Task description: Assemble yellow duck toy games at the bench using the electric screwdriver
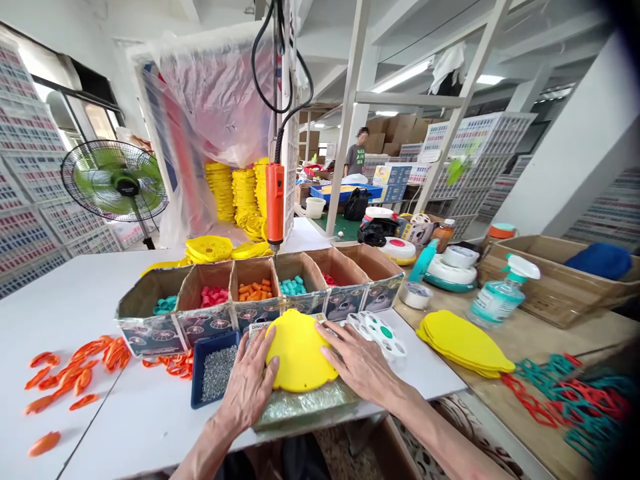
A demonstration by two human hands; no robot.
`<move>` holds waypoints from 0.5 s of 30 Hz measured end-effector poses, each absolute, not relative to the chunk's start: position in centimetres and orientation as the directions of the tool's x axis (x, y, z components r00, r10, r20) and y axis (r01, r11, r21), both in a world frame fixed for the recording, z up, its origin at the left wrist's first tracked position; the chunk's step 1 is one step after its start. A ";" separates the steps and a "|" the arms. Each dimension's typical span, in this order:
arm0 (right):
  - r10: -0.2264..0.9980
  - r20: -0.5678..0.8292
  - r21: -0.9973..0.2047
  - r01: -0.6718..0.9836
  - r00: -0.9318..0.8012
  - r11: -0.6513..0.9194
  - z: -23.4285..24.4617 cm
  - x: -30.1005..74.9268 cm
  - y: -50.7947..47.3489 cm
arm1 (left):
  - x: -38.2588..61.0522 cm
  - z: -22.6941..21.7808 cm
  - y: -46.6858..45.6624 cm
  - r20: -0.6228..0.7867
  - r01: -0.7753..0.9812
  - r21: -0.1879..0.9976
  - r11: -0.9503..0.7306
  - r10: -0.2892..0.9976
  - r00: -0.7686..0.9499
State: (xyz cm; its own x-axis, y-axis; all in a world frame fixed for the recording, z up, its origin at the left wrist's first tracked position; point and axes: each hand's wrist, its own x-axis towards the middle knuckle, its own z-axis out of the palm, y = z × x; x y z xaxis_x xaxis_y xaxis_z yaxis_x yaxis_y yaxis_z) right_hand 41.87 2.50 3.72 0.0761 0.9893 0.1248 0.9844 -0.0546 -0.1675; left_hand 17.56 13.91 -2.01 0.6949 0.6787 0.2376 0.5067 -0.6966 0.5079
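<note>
A smooth, bright yellow plastic shell (299, 352), rounded with a small tab at its top, lies flat on the counter (125, 420) between the left hand (249, 390) and right hand (361, 363), fingers spread along its edges.

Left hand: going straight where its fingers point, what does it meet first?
Probably the front wall of the cardboard bin row; depth is unclear. The left hand touches the yellow plate.
</note>
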 end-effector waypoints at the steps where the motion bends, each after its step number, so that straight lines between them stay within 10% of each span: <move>1: 0.989 0.130 -0.172 0.984 0.073 -0.050 3.5 42.0 2.5 | 17.5 -2.0 13.9 0.239 0.513 0.494 -0.702 0.677 0.696; 15: 0.973 0.208 -0.121 0.990 0.100 -0.076 4.2 40.7 2.5 | 17.1 -2.0 12.3 0.315 0.510 0.587 -0.629 0.758 0.571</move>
State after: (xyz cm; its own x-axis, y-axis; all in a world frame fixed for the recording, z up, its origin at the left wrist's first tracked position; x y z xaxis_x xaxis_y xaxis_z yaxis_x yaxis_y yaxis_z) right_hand 40.73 2.51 4.23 0.0996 0.9731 0.2079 0.9898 -0.0755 -0.1209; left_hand 17.07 12.32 -1.98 0.5712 0.7580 0.3149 0.5104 -0.6285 0.5869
